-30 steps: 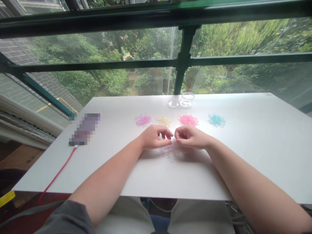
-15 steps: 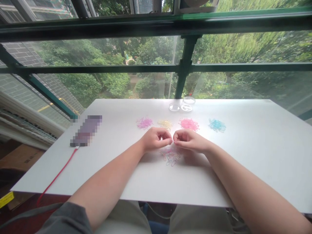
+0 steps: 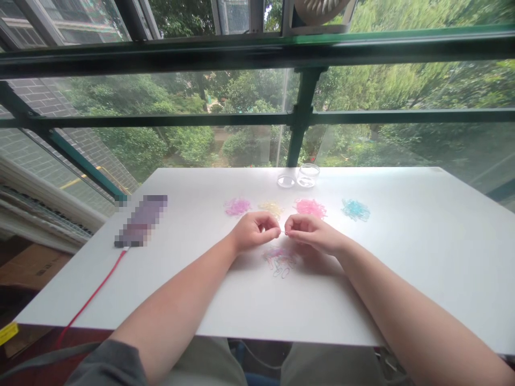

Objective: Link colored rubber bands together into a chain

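My left hand (image 3: 259,230) is closed in a pinch above the table, its thumb and forefinger tips together. Facing it, a small gap away, my right hand (image 3: 308,231) pinches too. A thin strand of what looks like a small elastic band (image 3: 282,232) spans the gap between the fingertips; its colour is too faint to tell. Just below the hands lies a loose mixed pile of small coloured bands (image 3: 279,261). Beyond them sit separate piles of purple bands (image 3: 237,207), pale yellow bands (image 3: 271,208), pink bands (image 3: 309,208) and blue bands (image 3: 355,209).
The white table (image 3: 193,289) stands against a green-framed window. At its far edge are a clear round container (image 3: 308,176) and a clear round lid or dish (image 3: 286,182). A blurred-out phone-like object (image 3: 141,221) lies on the left, with a red cable (image 3: 94,292) running off the table edge.
My left fingers have closed from a looser, open shape into a pinch. The hands met at the fingertips and have since drawn slightly apart, with a strand between them. The view has tilted up.
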`<state>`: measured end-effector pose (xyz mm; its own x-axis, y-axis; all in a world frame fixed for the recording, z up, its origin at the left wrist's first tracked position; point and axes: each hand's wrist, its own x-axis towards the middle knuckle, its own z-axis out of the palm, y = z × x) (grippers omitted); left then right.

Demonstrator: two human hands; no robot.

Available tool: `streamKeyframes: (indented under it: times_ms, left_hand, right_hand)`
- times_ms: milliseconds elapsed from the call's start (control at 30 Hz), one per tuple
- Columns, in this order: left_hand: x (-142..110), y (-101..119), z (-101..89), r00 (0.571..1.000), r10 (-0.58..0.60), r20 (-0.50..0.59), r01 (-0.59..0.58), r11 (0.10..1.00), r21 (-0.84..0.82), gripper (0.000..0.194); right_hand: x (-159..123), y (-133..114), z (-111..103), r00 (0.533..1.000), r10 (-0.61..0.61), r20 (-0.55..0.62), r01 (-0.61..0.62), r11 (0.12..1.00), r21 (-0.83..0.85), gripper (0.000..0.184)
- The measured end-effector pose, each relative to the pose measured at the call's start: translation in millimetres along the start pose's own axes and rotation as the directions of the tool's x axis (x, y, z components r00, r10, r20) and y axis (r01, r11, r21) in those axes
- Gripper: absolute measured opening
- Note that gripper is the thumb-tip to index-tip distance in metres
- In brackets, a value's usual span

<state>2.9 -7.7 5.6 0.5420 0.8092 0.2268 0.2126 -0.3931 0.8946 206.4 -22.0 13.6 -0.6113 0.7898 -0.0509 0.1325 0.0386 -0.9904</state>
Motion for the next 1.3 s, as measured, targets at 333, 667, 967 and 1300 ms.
streamKeyframes:
  times_ms: [333, 667, 967, 1300]
  left_hand:
    - [-0.6, -0.1, 1.9, 1.000, 0.013, -0.015, -0.013, 1.000, 0.006, 0.014]
    - [-0.2, 0.5, 1.5, 0.999, 0.032, -0.023, -0.032, 0.999, 0.008, 0.012]
    - [0.0, 0.2, 2.2, 0.999, 0.032, -0.028, -0.031, 0.999, 0.041, 0.009]
    - [-0.5, -0.1, 2.8, 0.999, 0.038, -0.035, -0.036, 0.997, 0.071, 0.011]
  right_hand:
    - [0.5, -0.2, 2.0, 0.999, -0.020, -0.037, 0.018, 0.999, -0.051, 0.022]
    - [1.1, 0.0, 2.7, 0.999, -0.011, -0.034, 0.012, 1.000, 0.018, 0.022]
    - [3.3, 3.8, 4.1, 0.993, -0.058, -0.099, 0.056, 0.998, -0.022, 0.017]
    - [3.1, 8.0, 6.0, 0.989, -0.102, -0.103, 0.095, 0.993, -0.069, 0.019]
